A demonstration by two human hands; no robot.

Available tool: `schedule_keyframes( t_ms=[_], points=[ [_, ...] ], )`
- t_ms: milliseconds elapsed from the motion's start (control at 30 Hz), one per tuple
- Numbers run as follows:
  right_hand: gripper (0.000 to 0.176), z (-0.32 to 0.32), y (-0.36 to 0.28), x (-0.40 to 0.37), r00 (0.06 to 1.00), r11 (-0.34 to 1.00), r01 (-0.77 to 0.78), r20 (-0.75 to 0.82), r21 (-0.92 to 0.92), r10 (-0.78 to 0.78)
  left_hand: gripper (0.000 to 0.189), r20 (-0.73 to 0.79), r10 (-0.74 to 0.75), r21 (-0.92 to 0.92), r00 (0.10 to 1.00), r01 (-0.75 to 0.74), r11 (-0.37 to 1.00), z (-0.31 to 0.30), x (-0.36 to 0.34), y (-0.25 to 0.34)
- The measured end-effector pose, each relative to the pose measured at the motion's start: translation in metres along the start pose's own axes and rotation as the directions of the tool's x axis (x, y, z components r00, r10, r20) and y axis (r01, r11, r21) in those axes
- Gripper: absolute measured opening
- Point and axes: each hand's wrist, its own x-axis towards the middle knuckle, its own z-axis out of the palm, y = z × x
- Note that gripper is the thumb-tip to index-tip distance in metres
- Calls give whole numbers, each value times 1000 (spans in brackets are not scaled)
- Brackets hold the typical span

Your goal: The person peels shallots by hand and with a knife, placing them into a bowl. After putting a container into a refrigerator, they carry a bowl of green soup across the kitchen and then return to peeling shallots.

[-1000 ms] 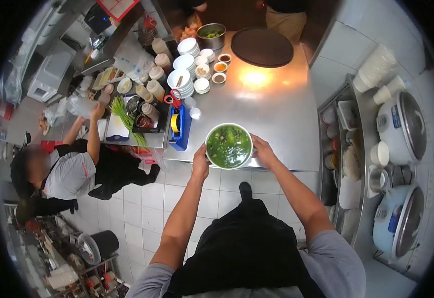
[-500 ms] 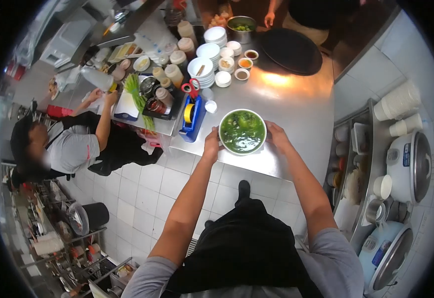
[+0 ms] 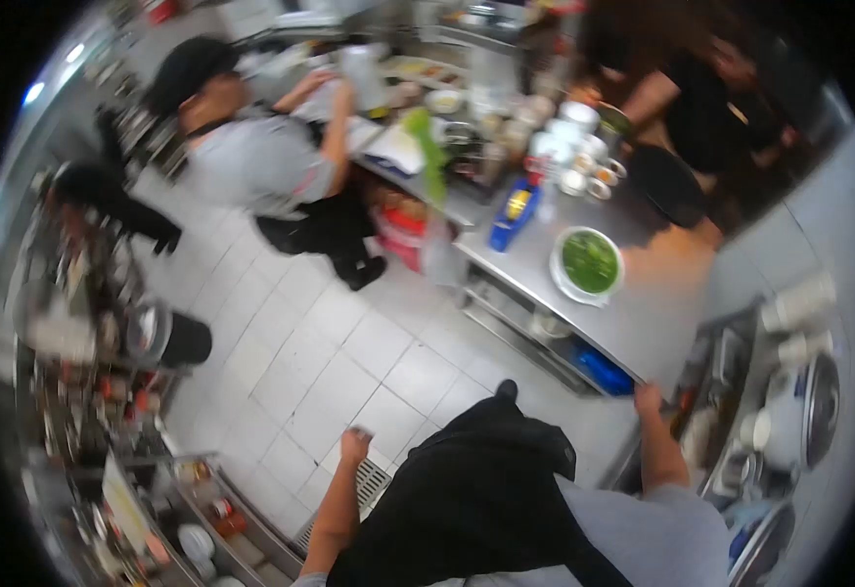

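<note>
A white bowl (image 3: pixel 557 262) of leafy green soup (image 3: pixel 589 262) rests on the steel counter (image 3: pixel 633 323), with neither of my hands on it. My left hand (image 3: pixel 355 444) hangs low over the tiled floor, its fingers loosely curled and nothing seen in them. Close to the counter's front right corner is my right hand (image 3: pixel 648 397), blurred, fingers seemingly bent. A blue tape dispenser (image 3: pixel 516 217) with yellow tape stands left of the bowl.
Behind the bowl are stacked white dishes (image 3: pixel 578 115), sauce cups (image 3: pixel 599 186) and a round black tray (image 3: pixel 668 186). A co-worker (image 3: pixel 251 147) works at the left counter; another person (image 3: pixel 692 108) stands across. Rice cookers (image 3: pixel 789 411) line the right side. A black bin (image 3: pixel 185 338) stands left.
Both hands have let go of the bowl and dropped back toward my body. My view has swung left and farther from the counter, and the bowl stays on it.
</note>
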Motion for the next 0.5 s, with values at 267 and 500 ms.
schedule_keyframes(
  t_ms=[267, 500],
  points=[
    [20, 107, -191, -116, 430, 427, 889, 621, -165, -655, 39, -81, -715, -295, 695, 668, 683, -19, -237, -138],
    [25, 113, -485, -106, 359, 742, 381, 652, 551, -668, 39, 187, -712, -620, 677, 644, 449, 20, -243, -151]
  ],
)
